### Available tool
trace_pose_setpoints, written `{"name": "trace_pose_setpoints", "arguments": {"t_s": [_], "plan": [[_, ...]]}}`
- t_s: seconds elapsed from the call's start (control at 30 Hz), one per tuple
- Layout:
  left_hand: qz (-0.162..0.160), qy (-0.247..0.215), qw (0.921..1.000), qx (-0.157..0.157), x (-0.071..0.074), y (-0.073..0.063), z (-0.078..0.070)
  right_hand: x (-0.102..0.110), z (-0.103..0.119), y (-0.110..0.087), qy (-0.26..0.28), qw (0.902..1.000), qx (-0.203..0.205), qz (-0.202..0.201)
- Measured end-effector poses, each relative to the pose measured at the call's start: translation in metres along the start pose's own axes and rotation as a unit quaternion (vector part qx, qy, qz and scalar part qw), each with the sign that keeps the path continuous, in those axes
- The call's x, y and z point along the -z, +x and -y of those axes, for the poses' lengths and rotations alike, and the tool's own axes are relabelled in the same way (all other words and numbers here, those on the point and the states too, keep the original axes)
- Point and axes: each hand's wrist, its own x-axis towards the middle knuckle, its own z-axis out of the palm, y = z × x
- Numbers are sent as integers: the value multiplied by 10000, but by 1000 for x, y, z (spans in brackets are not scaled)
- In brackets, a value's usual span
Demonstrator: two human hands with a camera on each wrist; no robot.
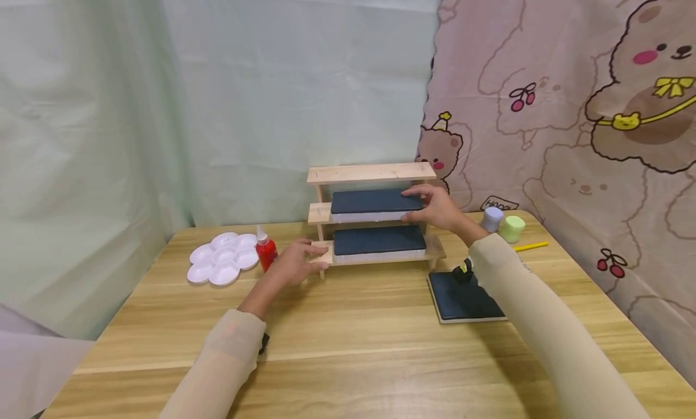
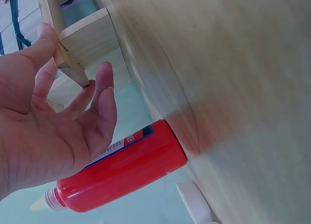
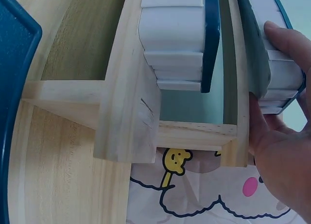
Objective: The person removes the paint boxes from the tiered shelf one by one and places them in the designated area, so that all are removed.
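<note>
A three-tier wooden shelf (image 1: 371, 173) stands at the back of the table. On its middle tier lies a flat white box with a dark blue lid (image 1: 370, 200); my right hand (image 1: 435, 209) grips its right end, fingers on top and thumb at the front edge. In the right wrist view, the hand (image 3: 286, 117) holds that box (image 3: 284, 71) by its end. A similar box (image 1: 379, 240) rests on the bottom tier. My left hand (image 1: 293, 262) pinches the left end of the bottom tier, also seen as a board (image 2: 70, 66) in the left wrist view.
A red paint bottle (image 1: 266, 253) stands right beside my left hand, and a white flower-shaped palette (image 1: 223, 259) lies farther left. Another dark blue-topped flat item (image 1: 462, 304) lies below my right forearm. Purple (image 1: 492, 218) and green (image 1: 512, 228) containers and a yellow stick (image 1: 531, 246) are at the right.
</note>
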Motion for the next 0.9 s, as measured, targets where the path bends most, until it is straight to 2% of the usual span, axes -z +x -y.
{"name": "trace_pose_setpoints", "arguments": {"t_s": [0.23, 0.47, 0.63, 0.9], "plan": [[-19, -4, 10000, 3, 0, 0, -1, 4, 2, 2, 101, 9999, 99, -29], [-60, 41, 9999, -123, 0, -2, -1, 5, 0, 0, 345, 9989, -261, 177], [-73, 38, 9999, -74, -1, -2, -1, 3, 0, -2, 644, 9965, -441, 289], [-86, 28, 9999, -108, -1, -4, -2, 2, 1, -4, 734, 9969, -218, 156]]}}
